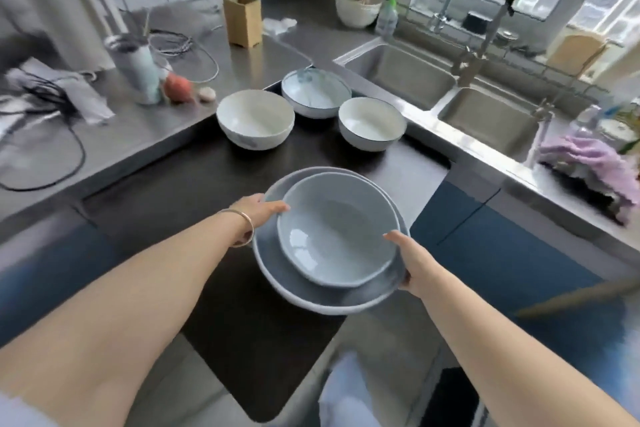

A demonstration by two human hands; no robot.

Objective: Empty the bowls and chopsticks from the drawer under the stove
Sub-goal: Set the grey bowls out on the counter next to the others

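Note:
I hold a stack of two blue-grey dishes above the black stove top [173,191]: a smaller bowl [332,229] nested in a wider shallow bowl [311,295]. My left hand [259,210] grips the stack's left rim, my right hand [412,260] its right rim. Three white bowls stand at the far end of the stove: one at the left [255,123], a patterned one behind [316,92], one at the right [372,123]. The drawer and chopsticks are not in view.
A double steel sink [485,114] with a tap lies to the right, a pink cloth [595,159] on its edge. The steel counter on the left holds a cup [138,73], a red fruit [177,87], cables and a wooden holder [241,19].

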